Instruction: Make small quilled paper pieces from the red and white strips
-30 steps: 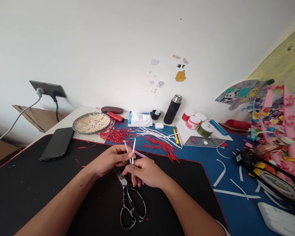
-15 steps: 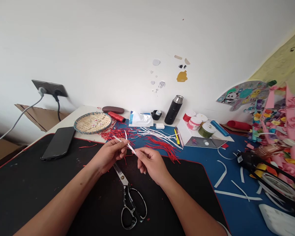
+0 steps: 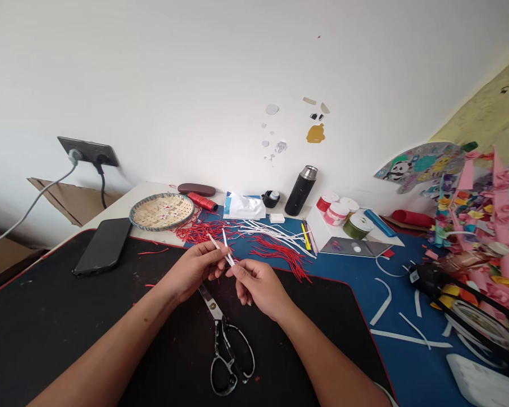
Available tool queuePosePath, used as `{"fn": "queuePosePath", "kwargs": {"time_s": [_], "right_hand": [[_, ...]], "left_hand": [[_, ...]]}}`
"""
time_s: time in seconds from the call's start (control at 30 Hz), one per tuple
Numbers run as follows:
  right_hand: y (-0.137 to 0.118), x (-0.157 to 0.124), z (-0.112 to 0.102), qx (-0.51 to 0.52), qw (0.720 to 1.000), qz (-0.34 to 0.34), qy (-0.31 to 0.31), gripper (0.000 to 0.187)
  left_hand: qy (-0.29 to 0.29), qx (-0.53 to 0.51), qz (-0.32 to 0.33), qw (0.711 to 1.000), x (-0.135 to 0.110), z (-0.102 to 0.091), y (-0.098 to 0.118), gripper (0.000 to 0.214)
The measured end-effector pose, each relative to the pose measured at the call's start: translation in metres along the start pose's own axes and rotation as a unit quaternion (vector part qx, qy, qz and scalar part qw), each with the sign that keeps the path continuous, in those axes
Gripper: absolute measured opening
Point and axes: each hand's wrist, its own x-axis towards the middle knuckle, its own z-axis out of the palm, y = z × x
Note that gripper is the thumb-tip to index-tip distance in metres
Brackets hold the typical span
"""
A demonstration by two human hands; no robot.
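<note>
Right hand shifts closer to left hand

Grip span is now shorter, which suggests finer control. Count, descending: one pair of black-handled steel scissors; two hands above; narrow flat white strip between them, two ends protruding. Each hand's thumb and forefinger pinch the strip.

No lettering, brand or number can be read. A small white label is borne by the black device at the right, its print too small to be made out; any marks on the ribbon spools are likewise left illegible.
</note>
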Motion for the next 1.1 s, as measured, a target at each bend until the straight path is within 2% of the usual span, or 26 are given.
{"fn": "queuePosePath", "kwargs": {"time_s": [0.23,0.47,0.8,1.1], "right_hand": [[0.0003,-0.0011,-0.0009,-0.001,0.999,0.023,-0.032,0.048],[-0.0008,-0.0008,0.0005,-0.005,0.999,0.035,-0.041,0.052],[0.0024,0.0009,-0.0004,0.006,0.999,0.032,-0.025,0.063],[0.0020,0.0009,-0.0002,0.016,0.999,0.028,-0.029,0.062]], "left_hand": [[0.000,-0.034,0.016,0.999,-0.0018,-0.0018,0.0030,0.041],[0.005,-0.045,0.027,0.999,-0.0016,-0.0058,0.0032,0.040],[0.012,-0.041,0.033,0.999,-0.0002,-0.0085,0.0011,0.041],[0.013,-0.058,0.040,0.997,-0.0001,-0.0085,0.0004,0.037]]}}
